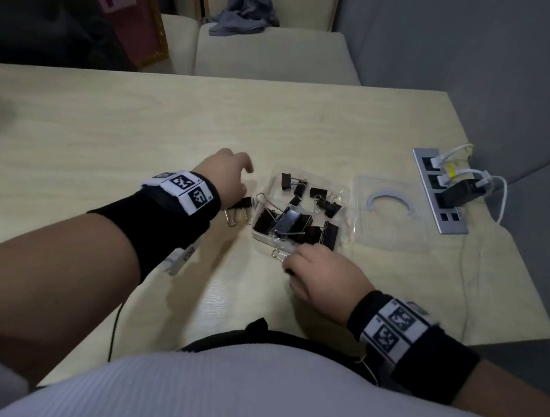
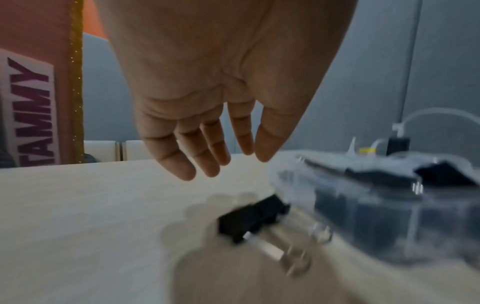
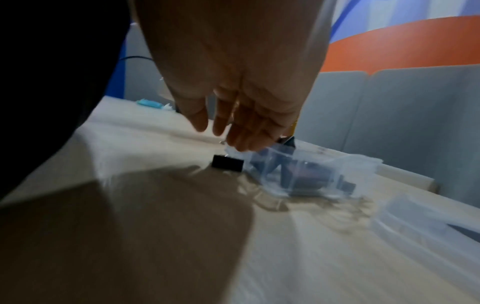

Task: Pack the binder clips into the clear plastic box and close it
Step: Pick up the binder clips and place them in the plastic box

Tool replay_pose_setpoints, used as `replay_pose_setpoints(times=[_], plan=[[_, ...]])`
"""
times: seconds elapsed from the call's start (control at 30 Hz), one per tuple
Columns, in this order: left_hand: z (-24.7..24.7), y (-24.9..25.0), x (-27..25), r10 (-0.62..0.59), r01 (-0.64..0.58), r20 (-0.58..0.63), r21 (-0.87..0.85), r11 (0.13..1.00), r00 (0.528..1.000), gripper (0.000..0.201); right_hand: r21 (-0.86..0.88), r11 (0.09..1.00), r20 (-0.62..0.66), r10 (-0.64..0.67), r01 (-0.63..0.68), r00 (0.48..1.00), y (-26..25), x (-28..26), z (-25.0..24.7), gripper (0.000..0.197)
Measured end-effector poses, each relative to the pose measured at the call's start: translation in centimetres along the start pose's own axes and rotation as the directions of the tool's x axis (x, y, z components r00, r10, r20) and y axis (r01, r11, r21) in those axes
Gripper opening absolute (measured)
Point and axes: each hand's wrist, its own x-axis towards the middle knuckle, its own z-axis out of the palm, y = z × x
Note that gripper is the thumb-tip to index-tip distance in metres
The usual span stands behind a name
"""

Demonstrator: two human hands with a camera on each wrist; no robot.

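The clear plastic box (image 1: 274, 184) stands open at mid-table with several black binder clips (image 1: 295, 221) heaped inside. Its clear lid (image 1: 393, 215) lies flat to the right. My left hand (image 1: 233, 173) hovers left of the box with straight, empty fingers (image 2: 207, 162). Under it a loose binder clip (image 1: 239, 207) lies on the table against the box side (image 2: 252, 218). My right hand (image 1: 299, 266) is at the box's near corner, fingers (image 3: 241, 139) relaxed and holding nothing. Another clip (image 3: 228, 164) lies just below them, its wire handles (image 1: 279, 254) showing.
A power strip (image 1: 441, 191) with white cables and a black plug is set into the table at the right. A white cable trails over the right edge. Chairs (image 1: 271, 57) stand beyond the far edge. The wooden table (image 1: 118, 137) stretches away to the left.
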Motion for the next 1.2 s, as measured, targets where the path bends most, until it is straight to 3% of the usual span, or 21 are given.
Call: replay_pose_setpoints(times=[0.13,0.2,0.37,0.5,0.63,0.7,0.8,0.87,1.0,1.07,1.2], plan=[[1.8,-2.1,-1.5,-0.013,-0.026,0.178,0.217,0.976,0.984,0.051,-0.136,0.99,0.094,0.041,-0.028,0.995,-0.4,0.2,1.9,0.041],[2.5,-2.6,-2.1,0.007,-0.047,0.179,0.221,0.974,0.984,0.045,-0.158,0.987,0.079,0.049,-0.036,0.996,-0.8,0.4,2.2,0.039],[3.1,-2.7,-2.4,0.004,-0.045,0.188,0.215,0.975,0.982,0.027,-0.052,0.988,0.151,0.153,-0.147,0.977,-1.0,0.6,1.5,0.058],[2.8,-3.0,-2.5,-0.022,-0.03,0.192,0.261,0.965,0.981,0.023,-0.062,0.979,0.18,0.2,-0.192,0.963,-0.8,0.5,1.5,0.047],[0.5,-2.2,-2.1,-0.051,-0.008,0.196,0.29,0.957,0.979,0.034,-0.089,0.994,0.133,0.077,-0.066,0.988,-0.3,0.5,1.2,0.023],[-0.7,-1.5,-1.8,-0.051,0.0,0.188,0.261,0.965,0.981,0.04,-0.071,0.997,0.111,0.044,-0.036,0.993,-0.1,0.3,1.0,0.018],[-2.0,0.1,-1.2,-0.013,-0.002,0.11,0.14,0.99,0.994,0.031,-0.06,0.998,0.201,0.041,-0.029,0.979,-0.1,0.3,1.1,0.034],[-2.2,1.4,-0.6,0.013,-0.014,0.051,0.028,1.0,0.999,0.027,-0.068,0.997,0.213,0.048,-0.034,0.976,-0.5,0.6,1.1,0.033],[-1.9,3.5,0.6,0.05,-0.053,-0.019,-0.166,0.985,0.999,0.047,-0.08,0.996,0.243,0.058,-0.04,0.968,-1.1,1.5,1.1,0.027],[-1.7,3.7,0.8,0.063,-0.069,-0.034,-0.187,0.98,0.997,0.049,-0.037,0.999,0.197,0.014,-0.007,0.98,-0.9,1.5,0.8,0.026],[-1.0,1.7,0.2,0.04,-0.041,-0.01,-0.098,0.994,0.999,0.036,0.149,0.989,-0.023,-0.005,0.009,1.0,-0.2,1.4,-1.2,0.025]])
